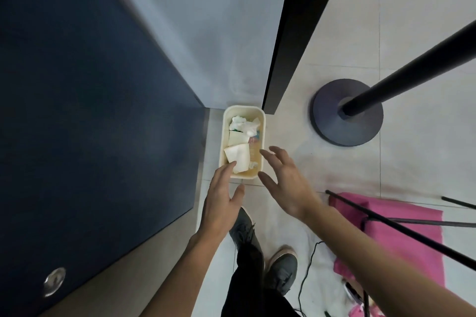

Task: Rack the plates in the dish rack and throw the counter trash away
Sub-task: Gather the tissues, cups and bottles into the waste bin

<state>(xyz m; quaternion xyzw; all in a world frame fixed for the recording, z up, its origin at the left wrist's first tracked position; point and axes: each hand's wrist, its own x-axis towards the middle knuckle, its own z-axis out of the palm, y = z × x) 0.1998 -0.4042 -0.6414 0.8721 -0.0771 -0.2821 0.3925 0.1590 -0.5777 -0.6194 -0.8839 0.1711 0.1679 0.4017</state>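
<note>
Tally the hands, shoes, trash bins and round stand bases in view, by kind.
Bare hands: 2, the left hand and the right hand
Grey lace-up shoes: 2
Cream rectangular plastic trash bins: 1
Dark grey round stand bases: 1
Total: 6

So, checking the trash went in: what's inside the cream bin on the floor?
The bin holds crumpled white tissue, folded white paper and something pinkish; anything beneath them is covered.
</note>
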